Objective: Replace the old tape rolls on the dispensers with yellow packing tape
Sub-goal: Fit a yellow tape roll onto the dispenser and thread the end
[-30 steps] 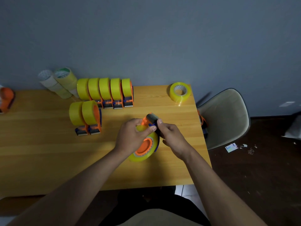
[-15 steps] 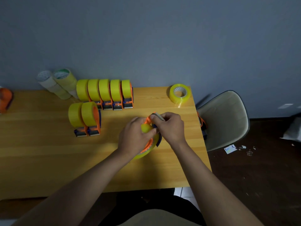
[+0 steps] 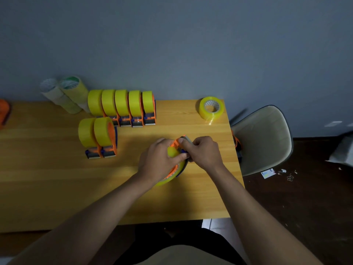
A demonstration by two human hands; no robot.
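At frame centre on the table (image 3: pixel 57 188), the left hand (image 3: pixel 158 159) grips the yellow-taped dispenser (image 3: pixel 176 169) with curled fingers while the right hand (image 3: pixel 202 152) pinches its upper end.

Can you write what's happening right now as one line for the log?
left hand: grips dispenser | right hand: pinches its front end | loose tape roll: on table

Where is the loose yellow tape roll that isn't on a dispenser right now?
In the head view the loose yellow tape roll sits alone at the table's far right corner, near the wall, right of the back row of loaded dispensers.
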